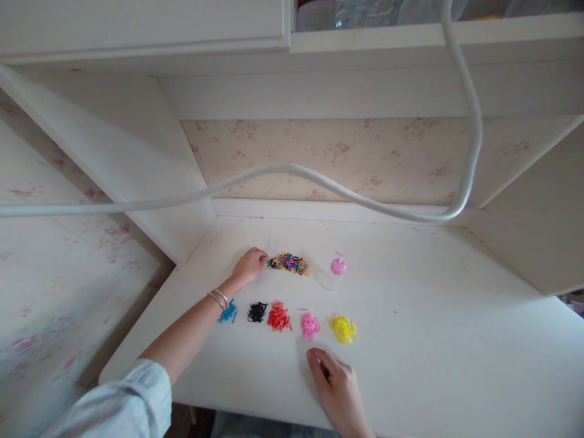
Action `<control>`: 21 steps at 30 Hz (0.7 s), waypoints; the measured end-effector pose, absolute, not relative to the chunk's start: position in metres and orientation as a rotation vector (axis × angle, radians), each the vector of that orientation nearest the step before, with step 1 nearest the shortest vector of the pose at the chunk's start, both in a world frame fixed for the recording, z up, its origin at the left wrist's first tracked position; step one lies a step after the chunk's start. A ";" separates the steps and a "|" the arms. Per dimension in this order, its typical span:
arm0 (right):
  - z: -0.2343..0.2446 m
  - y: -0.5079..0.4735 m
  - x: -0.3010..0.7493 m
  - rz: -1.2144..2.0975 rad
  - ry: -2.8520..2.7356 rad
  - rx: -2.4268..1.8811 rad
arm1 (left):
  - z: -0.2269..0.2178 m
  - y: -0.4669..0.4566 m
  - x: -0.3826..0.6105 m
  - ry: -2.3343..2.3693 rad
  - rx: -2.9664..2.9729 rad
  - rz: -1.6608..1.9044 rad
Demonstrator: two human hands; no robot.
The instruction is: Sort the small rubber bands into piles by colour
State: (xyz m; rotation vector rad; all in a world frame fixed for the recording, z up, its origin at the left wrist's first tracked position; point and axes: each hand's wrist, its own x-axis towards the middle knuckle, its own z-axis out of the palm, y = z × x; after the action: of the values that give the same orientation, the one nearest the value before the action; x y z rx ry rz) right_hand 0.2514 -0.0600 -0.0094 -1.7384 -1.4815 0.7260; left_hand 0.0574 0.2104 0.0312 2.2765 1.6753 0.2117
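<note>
A pile of mixed-colour small rubber bands (pixel 288 263) lies on the white desk. My left hand (pixel 250 266) is at its left end, fingertips closed together; what they pinch, if anything, is too small to see. In front is a row of sorted piles: blue bands (pixel 228 312) partly behind my left wrist, black bands (pixel 257 312), red bands (pixel 278 316), pink bands (pixel 310 325) and yellow bands (pixel 342 328). Just below the pink pile, my right hand (pixel 336 384) rests with curled fingers, thumb against the index finger. Anything held there is hidden.
Right of the mixed pile lies a clear container (pixel 325 278) beside a shiny pink, apple-shaped piece (pixel 338 266). A thick white cable (pixel 292 170) runs across the view above the desk (pixel 438 340). Cabinet panels (pixel 182 182) stand at both sides, with a shelf (pixel 410 42) overhead.
</note>
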 end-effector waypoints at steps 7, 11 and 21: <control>-0.008 -0.059 0.251 0.706 -1.517 -1.753 | 0.029 0.205 0.046 1.702 2.237 0.126; -0.007 -0.061 0.251 0.706 -1.527 -1.753 | 0.027 0.195 0.045 1.732 2.238 0.112; -0.005 -0.060 0.250 0.728 -1.512 -1.765 | 0.026 0.187 0.052 1.764 2.279 0.171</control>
State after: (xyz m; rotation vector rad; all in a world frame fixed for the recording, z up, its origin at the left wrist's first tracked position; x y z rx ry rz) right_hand 0.2505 -0.0597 -0.0047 -1.7655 -1.5124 0.7277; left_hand 0.0524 0.1870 0.0263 2.2786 1.7638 0.1711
